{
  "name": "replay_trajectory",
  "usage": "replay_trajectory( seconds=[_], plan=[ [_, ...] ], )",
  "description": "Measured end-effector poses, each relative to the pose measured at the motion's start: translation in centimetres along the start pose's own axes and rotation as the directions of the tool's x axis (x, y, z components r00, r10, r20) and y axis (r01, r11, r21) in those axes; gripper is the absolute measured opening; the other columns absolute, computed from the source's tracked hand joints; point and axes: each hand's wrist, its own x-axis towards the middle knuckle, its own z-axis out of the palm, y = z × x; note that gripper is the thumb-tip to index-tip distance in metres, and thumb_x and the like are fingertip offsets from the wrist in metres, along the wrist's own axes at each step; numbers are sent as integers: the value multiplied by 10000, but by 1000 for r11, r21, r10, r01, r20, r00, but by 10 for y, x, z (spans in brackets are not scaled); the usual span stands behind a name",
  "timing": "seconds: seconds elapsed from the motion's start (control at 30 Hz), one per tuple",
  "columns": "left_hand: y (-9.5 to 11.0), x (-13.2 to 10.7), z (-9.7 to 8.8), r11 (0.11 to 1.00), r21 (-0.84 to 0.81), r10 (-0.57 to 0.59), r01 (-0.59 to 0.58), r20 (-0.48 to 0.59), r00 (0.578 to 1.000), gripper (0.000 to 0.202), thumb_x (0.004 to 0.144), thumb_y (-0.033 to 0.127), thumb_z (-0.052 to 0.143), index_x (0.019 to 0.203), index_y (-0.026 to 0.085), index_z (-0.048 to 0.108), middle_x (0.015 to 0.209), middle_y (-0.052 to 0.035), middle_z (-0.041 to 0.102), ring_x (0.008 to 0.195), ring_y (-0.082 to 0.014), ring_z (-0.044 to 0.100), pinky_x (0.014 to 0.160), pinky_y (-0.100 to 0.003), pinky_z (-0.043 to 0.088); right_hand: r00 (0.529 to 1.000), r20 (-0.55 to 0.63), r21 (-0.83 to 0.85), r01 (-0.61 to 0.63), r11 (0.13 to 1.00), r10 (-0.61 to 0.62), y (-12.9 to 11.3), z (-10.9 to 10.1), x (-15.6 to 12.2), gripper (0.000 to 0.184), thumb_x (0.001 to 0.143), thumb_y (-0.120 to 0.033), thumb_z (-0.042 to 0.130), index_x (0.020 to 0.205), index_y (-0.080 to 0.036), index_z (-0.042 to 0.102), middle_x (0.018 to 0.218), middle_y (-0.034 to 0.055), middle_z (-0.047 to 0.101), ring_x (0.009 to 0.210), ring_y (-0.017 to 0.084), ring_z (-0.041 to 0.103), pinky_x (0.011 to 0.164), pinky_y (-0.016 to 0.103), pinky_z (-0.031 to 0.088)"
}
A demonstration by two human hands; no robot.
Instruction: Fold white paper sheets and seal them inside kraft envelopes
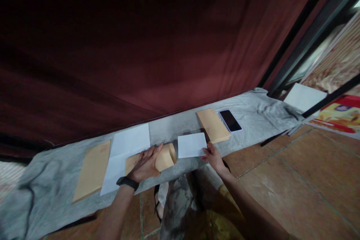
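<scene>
While the left hand (146,163) lies flat across the middle of a tan paper envelope (166,156), the right hand (213,157) holds a white rectangular piece of paper (192,145) by its lower right corner. The left fingers are extended and only slightly parted; they rest on top of the envelope and are not closed around it. The left thumb also lies on the envelope, pointing toward its mouth. The mouth is at the right end and bulges open, facing the white piece. The right thumb and fingers are closed to a pinch on the corner of the white piece; the remainder extends leftward, clear of the fingers. Its left edge is located just beside the envelope mouth, apart from it.

The envelope lies along the near edge of a bench surface covered with grey cloth (253,114). Its left end overlaps a creased white paper sheet (132,138). Another tan envelope (92,168) is positioned left of the sheet. Beyond the right hand lies a stack of tan envelopes (213,124), with a dark-screened phone (231,120) just to its right.
</scene>
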Motion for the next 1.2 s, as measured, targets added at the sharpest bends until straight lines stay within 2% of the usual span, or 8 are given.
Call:
replay_trajectory(
  seconds=[0.2, 0.4, 0.5, 0.63, 0.87, 1.03, 1.2],
  plan=[
    [2, 2, -3, 999, -21, 27, -27, -16, 1000, 1204, 612, 296, 693, 1620, 267, 35, 1613, -139, 334, 1518, -327, 270, 1228, -527, 162, 996, 90, 37, 9, 999, -12, -6, 6, -7, 333, 738, -490, 649, 908, -237, 516, 777, -18, 622, 591, 155, 612, 525, 287, 549],
    [6, 4, -1, 1000, -8, 26, -26, -15, 1000, 1216, 608, 286, 691, 1618, 267, 13, 1623, -144, 319, 1531, -331, 244, 1230, -532, 140, 989, 145, -7, 13, 1000, -12, -9, 6, -9, 237, 788, -423, 635, 915, -235, 568, 750, -19, 611, 585, 152, 597, 527, 278, 525],
    [6, 5, 2, 1000, 5, 14, -14, -1, 1000, 1224, 603, 302, 705, 1618, 266, 21, 1637, -158, 288, 1541, -335, 219, 1227, -543, 135, 987, 161, -68, 30, 997, -19, -11, 2, -7, 192, 811, -393, 611, 909, -228, 595, 719, -24, 604, 559, 145, 578, 515, 268, 504],
    [5, 6, 4, 1000, 20, 17, -17, 4, 1000, 1230, 595, 310, 721, 1619, 251, 41, 1640, -178, 273, 1545, -338, 205, 1222, -550, 139, 975, 224, -183, 47, 982, -4, -17, -1, -3, 107, 846, -336, 574, 813, -234, 574, 587, -46, 552, 491, 139, 545, 476, 247, 452],
    [6, 6, 5, 999, 33, -1, 1, 10, 1000, 1228, 599, 312, 720, 1622, 243, 44, 1648, -182, 257, 1551, -339, 182, 1226, -551, 123, 944, 330, -348, 100, 932, 21, -35, -5, 7, 153, 894, -197, 499, 754, -226, 554, 482, -70, 497, 414, 116, 481, 446, 215, 360],
    [9, 5, 2, 999, 39, 6, -7, 22, 1000, 1224, 609, 321, 714, 1621, 223, 33, 1651, -175, 251, 1553, -343, 169, 1230, -534, 123, 918, 387, -526, 137, 839, 92, -47, -6, 19, 199, 901, -126, 485, 725, -200, 540, 494, -64, 515, 440, 102, 500, 455, 194, 339],
    [9, 5, 1, 999, 43, 8, -9, 21, 1000, 1218, 610, 330, 719, 1620, 222, 48, 1636, -168, 278, 1546, -343, 190, 1231, -519, 123, 912, 399, -548, 158, 821, 91, -48, -5, 25, 188, 881, -88, 497, 731, -188, 550, 521, -68, 515, 456, 90, 500, 444, 178, 338]
  ],
)
